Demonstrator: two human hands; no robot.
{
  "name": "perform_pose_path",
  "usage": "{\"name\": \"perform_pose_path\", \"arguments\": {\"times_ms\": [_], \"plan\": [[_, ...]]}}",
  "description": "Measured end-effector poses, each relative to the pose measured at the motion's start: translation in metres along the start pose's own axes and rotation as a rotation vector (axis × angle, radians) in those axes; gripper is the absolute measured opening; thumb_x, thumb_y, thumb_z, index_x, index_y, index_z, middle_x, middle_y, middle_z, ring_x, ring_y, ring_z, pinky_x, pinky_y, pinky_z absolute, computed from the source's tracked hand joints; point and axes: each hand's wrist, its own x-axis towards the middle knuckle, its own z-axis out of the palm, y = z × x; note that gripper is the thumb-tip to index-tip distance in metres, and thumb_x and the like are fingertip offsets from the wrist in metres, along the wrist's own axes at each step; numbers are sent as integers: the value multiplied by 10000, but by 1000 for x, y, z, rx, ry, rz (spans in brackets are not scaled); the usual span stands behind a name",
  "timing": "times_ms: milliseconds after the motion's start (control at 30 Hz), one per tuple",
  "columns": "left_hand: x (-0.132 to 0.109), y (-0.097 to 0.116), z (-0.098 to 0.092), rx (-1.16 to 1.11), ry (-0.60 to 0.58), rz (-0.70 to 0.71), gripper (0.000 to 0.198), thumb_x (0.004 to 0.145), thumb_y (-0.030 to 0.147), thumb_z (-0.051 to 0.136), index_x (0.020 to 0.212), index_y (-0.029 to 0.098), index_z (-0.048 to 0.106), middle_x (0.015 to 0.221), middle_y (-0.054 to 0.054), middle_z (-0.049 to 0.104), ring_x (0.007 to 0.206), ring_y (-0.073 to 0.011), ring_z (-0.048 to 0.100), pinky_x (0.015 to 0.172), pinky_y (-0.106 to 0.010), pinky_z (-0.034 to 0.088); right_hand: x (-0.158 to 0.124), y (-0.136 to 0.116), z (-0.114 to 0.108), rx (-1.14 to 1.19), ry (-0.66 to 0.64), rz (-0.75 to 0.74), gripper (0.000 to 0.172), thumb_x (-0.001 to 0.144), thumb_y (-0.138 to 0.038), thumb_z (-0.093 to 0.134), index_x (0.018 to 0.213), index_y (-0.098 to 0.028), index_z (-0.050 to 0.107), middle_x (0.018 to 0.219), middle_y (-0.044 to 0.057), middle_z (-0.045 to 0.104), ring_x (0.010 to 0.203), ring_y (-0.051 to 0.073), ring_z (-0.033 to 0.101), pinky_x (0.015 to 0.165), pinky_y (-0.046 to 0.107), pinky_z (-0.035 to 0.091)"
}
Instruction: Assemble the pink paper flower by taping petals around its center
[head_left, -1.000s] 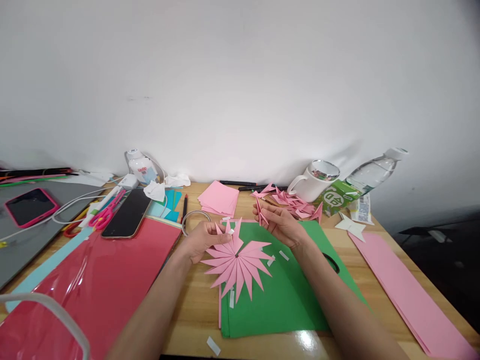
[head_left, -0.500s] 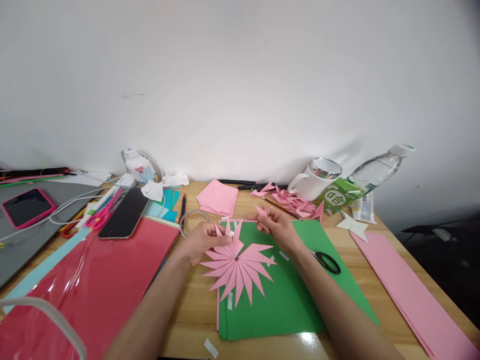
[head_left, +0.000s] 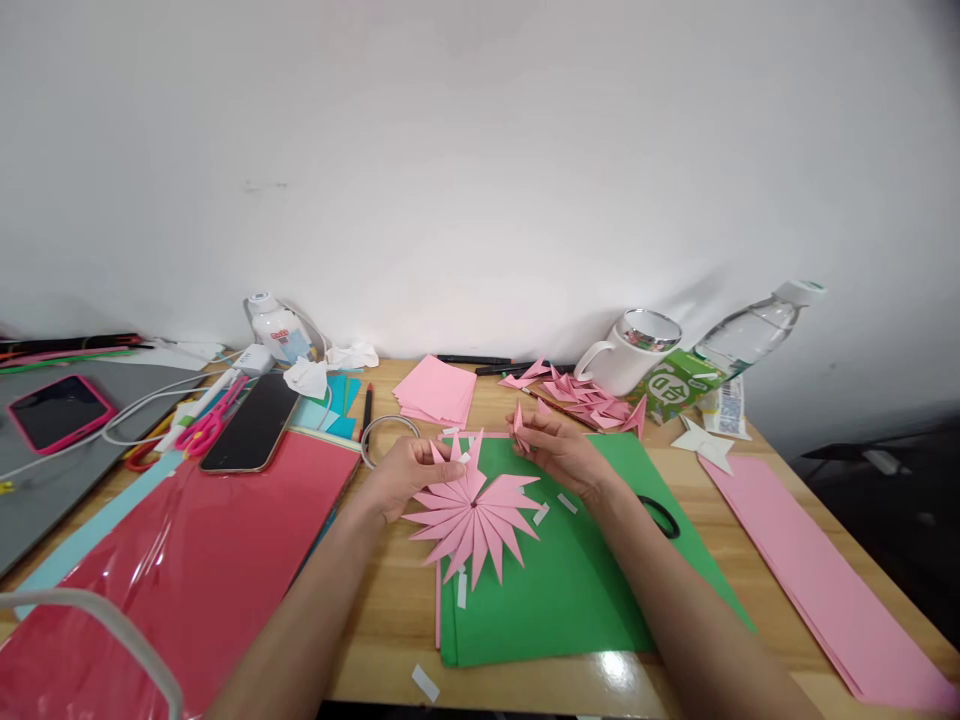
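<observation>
A pink paper fan of pointed folded pieces (head_left: 474,515) lies on a green sheet (head_left: 570,580) at the table's middle. My left hand (head_left: 405,475) pinches the fan's upper left edge, fingers closed on it. My right hand (head_left: 559,450) hovers just right of the fan's top, fingers closed on one small folded pink piece (head_left: 519,428). Small white tape strips (head_left: 541,514) lie around the fan.
A heap of folded pink pieces (head_left: 589,400), a pink paper stack (head_left: 436,392), a white mug (head_left: 630,352) and a water bottle (head_left: 746,335) stand behind. Black scissors (head_left: 660,515) lie right; red sheet (head_left: 172,570), phone (head_left: 251,425) and tape ring (head_left: 386,435) left. Long pink sheets (head_left: 814,580) far right.
My right hand carried the folded pink piece from above the heap side toward the fan's top and turned it upright. My left hand stayed on the fan.
</observation>
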Motion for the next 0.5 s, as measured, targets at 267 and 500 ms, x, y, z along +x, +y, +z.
{"name": "perform_pose_path", "arguments": {"times_ms": [267, 500], "plan": [[-1, 1, 2, 29, 6, 40, 342, 488, 337, 813, 685, 90, 679, 620, -47, 643, 501, -103, 528, 446, -203, 343, -8, -5, 19, -130, 52, -151, 271, 595, -388, 766, 645, -178, 601, 653, -15, 579, 706, 150, 600, 732, 317, 497], [-3, 4, 2, 17, 15, 75, 309, 503, 341, 804, 618, 92, 661, 577, -34, 628, 493, -102, 529, 453, -206, 362, -13, -1, 42, -327, 94, -129, 355, 566, -471, 750, 592, -176, 554, 605, -21, 547, 581, 119, 537, 614, 298, 507]]}}
